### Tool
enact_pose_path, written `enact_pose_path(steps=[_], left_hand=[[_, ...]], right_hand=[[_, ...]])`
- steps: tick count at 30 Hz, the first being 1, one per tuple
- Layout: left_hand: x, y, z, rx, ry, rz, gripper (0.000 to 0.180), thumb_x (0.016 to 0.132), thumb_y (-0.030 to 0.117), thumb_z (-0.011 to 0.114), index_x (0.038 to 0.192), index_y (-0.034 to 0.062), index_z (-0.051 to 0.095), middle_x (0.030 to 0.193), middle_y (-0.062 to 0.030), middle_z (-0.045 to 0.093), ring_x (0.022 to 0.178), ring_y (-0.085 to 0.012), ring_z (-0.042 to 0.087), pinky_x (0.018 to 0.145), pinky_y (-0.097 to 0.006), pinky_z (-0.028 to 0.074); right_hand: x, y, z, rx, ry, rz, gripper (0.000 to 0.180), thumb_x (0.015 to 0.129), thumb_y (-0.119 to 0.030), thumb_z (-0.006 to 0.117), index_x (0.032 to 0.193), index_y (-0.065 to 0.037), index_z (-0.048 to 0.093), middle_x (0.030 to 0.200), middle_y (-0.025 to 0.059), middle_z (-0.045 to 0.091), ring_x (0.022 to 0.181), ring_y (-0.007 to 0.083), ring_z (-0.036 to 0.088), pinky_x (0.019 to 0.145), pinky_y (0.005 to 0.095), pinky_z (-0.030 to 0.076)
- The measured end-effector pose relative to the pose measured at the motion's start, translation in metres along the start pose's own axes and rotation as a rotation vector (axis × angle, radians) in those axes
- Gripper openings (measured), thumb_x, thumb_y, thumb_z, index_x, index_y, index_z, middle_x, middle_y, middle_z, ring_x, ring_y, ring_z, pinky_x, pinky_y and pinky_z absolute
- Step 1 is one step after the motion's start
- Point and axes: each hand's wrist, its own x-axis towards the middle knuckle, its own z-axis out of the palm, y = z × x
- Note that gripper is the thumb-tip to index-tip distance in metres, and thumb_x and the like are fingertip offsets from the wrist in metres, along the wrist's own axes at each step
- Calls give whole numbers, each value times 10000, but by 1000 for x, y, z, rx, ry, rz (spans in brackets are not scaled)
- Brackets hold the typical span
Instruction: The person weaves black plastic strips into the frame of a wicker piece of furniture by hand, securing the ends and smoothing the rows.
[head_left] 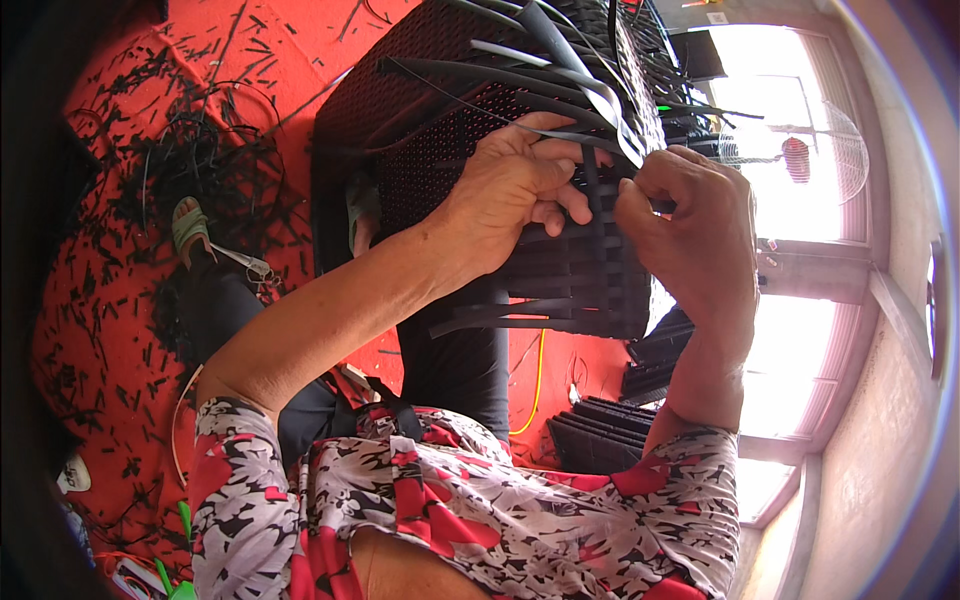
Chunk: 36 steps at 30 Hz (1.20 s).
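left hand (525, 180) — loosely bent at black weave (575, 272); right hand (695, 215) — curled alongside

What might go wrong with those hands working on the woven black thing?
The loose black strips sticking out beyond the left hand and right hand might poke or scrape fingers. The scissors near the sandalled foot could nick it if it shifts. The tangle of black scraps on the red floor covering might trip someone.
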Motion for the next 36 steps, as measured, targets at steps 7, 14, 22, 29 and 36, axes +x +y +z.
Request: enact_pose_path(steps=[7, 14, 22, 29, 36], left_hand=[[-4, 1, 10, 313, 93, 82, 329, 851, 66, 627, 1140, 7, 482, 781, -31, 595, 522, -115, 576, 414, -223, 404], [6, 25, -16, 447, 114, -5, 525, 710, -51, 678, 1187, -62, 461, 718, -64, 595, 448, -106, 514, 363, -223, 353], [-18, 96, -58, 471, -386, 75, 382, 680, -47, 717, 1044, 31, 630, 754, -88, 581, 425, -76, 458, 324, -197, 326], [-13, 77, -56, 206, -559, 132, 386, 765, 89, 710, 1121, -25, 613, 801, -112, 664, 489, -125, 579, 452, -208, 451], [5, 15, -67, 696, -95, -33, 198, 856, 221, 639, 869, 27, 678, 726, -71, 663, 575, -124, 611, 499, -237, 454]], right_hand=[[-2, 6, -1, -65, 18, -89, 151, 724, -45, 660, 652, -1, 534, 602, 82, 518, 495, 166, 497, 490, 304, 379], [-9, 5, 1, 182, 391, -140, 110, 729, -5, 732, 816, -35, 674, 756, 73, 628, 561, 129, 557, 492, 253, 408], [-15, -1, 15, 428, 166, -191, 144, 739, 38, 702, 881, 25, 679, 812, 154, 675, 699, 252, 672, 597, 287, 524], [-2, 12, 35, 495, -44, -213, 186, 823, -2, 635, 1006, -6, 666, 811, 80, 642, 612, 133, 571, 548, 244, 459], [-10, 11, 20, 883, -87, 303, 75, 859, -54, 606, 886, 6, 643, 623, -44, 523, 569, 19, 460, 499, 205, 354]])
